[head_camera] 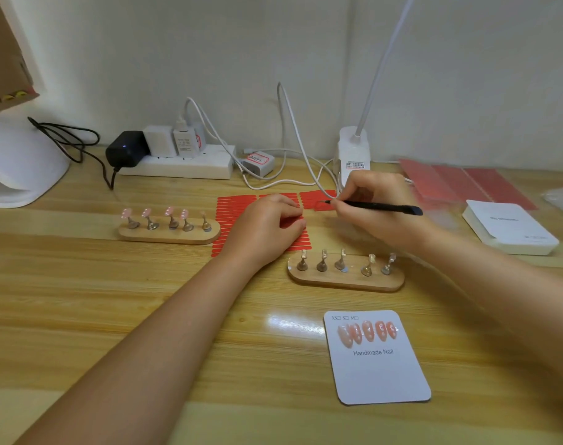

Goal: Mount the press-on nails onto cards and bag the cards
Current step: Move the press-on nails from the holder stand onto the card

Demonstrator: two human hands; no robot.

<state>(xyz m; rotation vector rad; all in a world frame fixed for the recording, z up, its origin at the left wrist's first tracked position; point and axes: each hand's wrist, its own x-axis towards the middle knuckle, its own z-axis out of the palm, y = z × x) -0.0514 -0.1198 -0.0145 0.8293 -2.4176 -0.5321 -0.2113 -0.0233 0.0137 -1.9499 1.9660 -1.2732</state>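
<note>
Left hand (267, 224) flat on the red adhesive-strip sheet (233, 213), fingers loosely bent, likely pinning it for peeling. Right hand (374, 205) gripping black tweezers (374, 206), tips at the sheet's 1 o'clock corner, seemingly lifting a strip; catch too small to confirm. At 6 o'clock, card (374, 358) bearing five pink nails (366, 332). At 9 o'clock, wooden stand (169, 234) holding four more. Nearer stand (345, 276) bare. Card stack (511, 228) at 3 o'clock, lettering blurred; no bags discernible.
</note>
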